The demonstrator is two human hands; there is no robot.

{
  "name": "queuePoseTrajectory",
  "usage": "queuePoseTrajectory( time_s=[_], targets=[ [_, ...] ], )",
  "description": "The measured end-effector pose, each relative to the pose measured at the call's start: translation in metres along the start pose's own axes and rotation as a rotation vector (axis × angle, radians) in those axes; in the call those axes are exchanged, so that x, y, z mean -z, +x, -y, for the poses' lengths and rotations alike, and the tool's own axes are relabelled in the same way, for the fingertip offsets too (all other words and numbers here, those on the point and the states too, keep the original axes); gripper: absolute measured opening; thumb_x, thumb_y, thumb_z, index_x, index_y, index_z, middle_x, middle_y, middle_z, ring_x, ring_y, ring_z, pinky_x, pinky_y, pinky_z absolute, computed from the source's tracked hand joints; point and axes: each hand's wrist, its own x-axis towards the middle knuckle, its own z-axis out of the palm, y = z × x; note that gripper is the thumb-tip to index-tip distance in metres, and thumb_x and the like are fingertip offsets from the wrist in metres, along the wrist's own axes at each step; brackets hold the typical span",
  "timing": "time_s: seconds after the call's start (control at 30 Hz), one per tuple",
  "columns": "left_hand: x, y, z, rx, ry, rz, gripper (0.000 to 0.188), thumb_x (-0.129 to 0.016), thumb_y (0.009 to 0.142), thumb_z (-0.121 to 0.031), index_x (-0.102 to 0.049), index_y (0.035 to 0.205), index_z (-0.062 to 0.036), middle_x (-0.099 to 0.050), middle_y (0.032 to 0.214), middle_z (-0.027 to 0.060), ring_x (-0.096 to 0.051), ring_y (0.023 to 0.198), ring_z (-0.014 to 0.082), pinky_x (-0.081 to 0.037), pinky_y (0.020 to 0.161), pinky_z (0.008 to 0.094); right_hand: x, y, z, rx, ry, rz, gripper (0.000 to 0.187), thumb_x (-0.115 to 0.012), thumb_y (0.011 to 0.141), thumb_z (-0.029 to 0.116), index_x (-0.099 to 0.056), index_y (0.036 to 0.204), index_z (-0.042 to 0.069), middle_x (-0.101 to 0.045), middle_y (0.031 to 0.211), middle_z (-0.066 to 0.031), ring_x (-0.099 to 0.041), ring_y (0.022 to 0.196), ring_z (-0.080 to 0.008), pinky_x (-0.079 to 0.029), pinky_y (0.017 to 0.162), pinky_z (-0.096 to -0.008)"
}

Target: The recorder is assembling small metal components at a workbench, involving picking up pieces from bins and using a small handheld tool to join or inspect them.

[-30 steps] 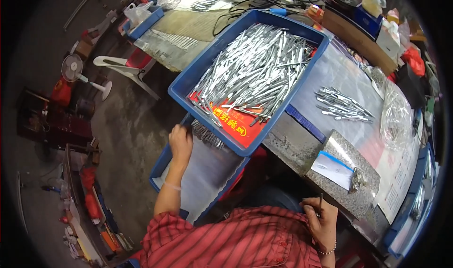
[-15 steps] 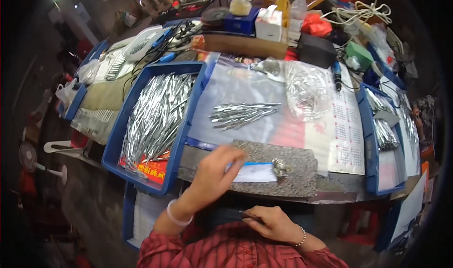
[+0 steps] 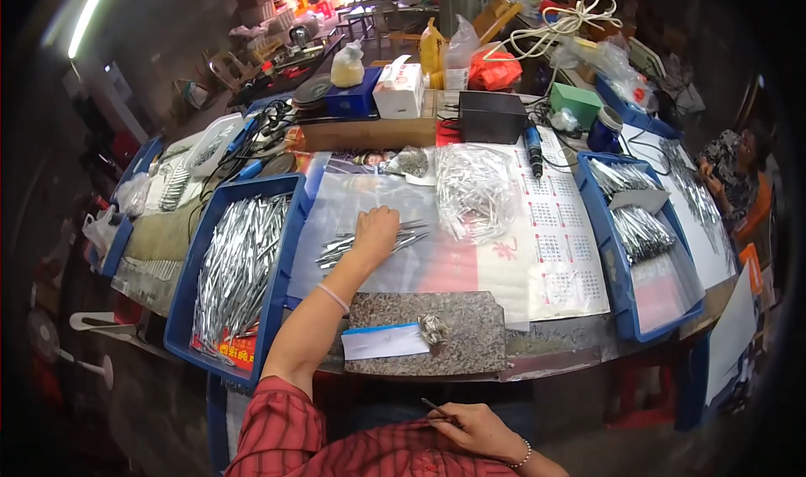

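My left hand (image 3: 378, 232) reaches over a small pile of slim silver metal pieces (image 3: 333, 248) on a clear plastic sheet (image 3: 395, 274). Its fingers curl down at the pile, closed, and their tips are hidden. Down by my lap, my right hand (image 3: 480, 432) grips a thin dark metal piece (image 3: 434, 407), whose end sticks out past the fingers. A speckled stone slab (image 3: 470, 334) lies at the table's near edge. On it rest a white paper strip with a blue edge (image 3: 384, 341) and a small clump of shiny bits (image 3: 433, 329).
Left of the sheet, a blue tray (image 3: 295, 225) holds many silver pieces. Another blue tray (image 3: 598, 263) with bundled pieces stands right. A bag of pale strips (image 3: 477, 193), a blue pen-like tool (image 3: 534, 148) and a black box (image 3: 493, 116) lie farther back. A person (image 3: 732, 170) sits far right.
My left hand has moved forward from above the stone slab to the metal pile. My right hand stays low with the dark piece. The view has tilted up, showing more of the room.
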Motion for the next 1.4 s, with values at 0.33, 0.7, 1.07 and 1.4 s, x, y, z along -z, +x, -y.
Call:
queuePoseTrajectory(
  time_s=[0.33, 0.7, 1.07, 1.4],
  targets=[
    [0.12, -0.091, -0.078, -0.16, -0.547, -0.391, 0.009, -0.064, 0.08, -0.005, -0.06, 0.088, -0.0044, -0.061, 0.076, 0.0135, -0.059, 0.069, 0.0314, -0.044, 0.061, 0.0431, 0.02, 0.012, 0.018, -0.076, 0.553, -0.358, 0.027, -0.062, 0.09, 0.004, -0.055, 0.115, -0.003, -0.069, 0.091, -0.0096, -0.067, 0.086, -0.0138, -0.053, 0.076, -0.0268],
    [0.166, -0.215, -0.109, 0.093, -1.229, -0.022, 0.024, -0.072, 0.078, -0.001, -0.066, 0.101, -0.0016, -0.065, 0.084, 0.008, -0.059, 0.066, 0.0158, -0.047, 0.062, 0.0265, 0.04, 0.038, 0.041, -0.131, 0.696, -0.224, 0.01, -0.065, 0.088, 0.005, -0.064, 0.097, 0.0, -0.066, 0.076, -0.0037, -0.054, 0.059, -0.0035, -0.04, 0.049, -0.0177],
    [0.147, -0.247, -0.086, 0.404, -1.812, -0.169, 0.01, -0.064, 0.084, 0.004, -0.068, 0.093, 0.004, -0.062, 0.089, 0.0086, -0.057, 0.08, 0.0136, -0.044, 0.074, 0.0235, 0.1, 0.097, 0.041, -0.218, 0.092, -0.391, 0.011, -0.059, 0.089, 0.009, -0.065, 0.089, 0.0, -0.068, 0.076, -0.0043, -0.06, 0.068, -0.0083, -0.049, 0.062, -0.0245],
    [0.157, -0.269, -0.081, 0.449, -1.63, -0.139, 0.01, -0.06, 0.091, -0.004, -0.066, 0.094, 0.0027, -0.06, 0.092, 0.009, -0.055, 0.079, 0.0139, -0.044, 0.071, 0.025, 0.19, 0.227, -0.047, 0.061, -0.878, -0.452, 0.014, -0.056, 0.084, 0.011, -0.065, 0.09, 0.003, -0.066, 0.081, -0.0199, -0.064, 0.077, -0.0382, -0.05, 0.068, -0.0464]
  ],
)
